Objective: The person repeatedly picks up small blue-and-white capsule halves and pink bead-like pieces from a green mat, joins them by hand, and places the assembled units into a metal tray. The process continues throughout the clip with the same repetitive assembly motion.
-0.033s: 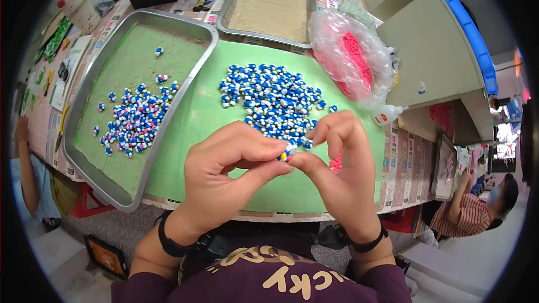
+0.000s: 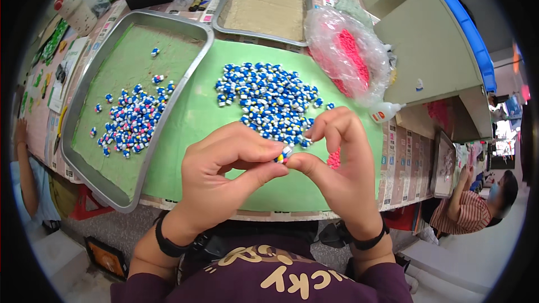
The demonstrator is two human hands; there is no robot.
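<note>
Between the thumb and forefinger of my left hand (image 2: 222, 163) is a small blue, white and yellow figurine (image 2: 283, 155), partly hidden by the fingertips. My right hand (image 2: 342, 171) faces it; its thumb tip touches the figurine while the curled forefinger stays apart from the thumb. Just beyond my fingers, a heap of similar blue-and-white figurines (image 2: 266, 95) covers part of a green mat (image 2: 193, 129). A few small pink pieces (image 2: 334, 159) show beside my right hand, partly covered by it.
At left, a metal tray (image 2: 137, 182) holds figurines with pink bits. Another metal tray (image 2: 264, 3) stands at the back. A plastic bag of pink pieces (image 2: 353, 59) and a white squeeze bottle (image 2: 384, 112) lie at right. A co-worker (image 2: 469, 207) sits far right; another person's arm (image 2: 25, 171) shows at left.
The whole view has shifted slightly, so the table things sit a little further left. My hands keep nearly the same pose around the figurine.
</note>
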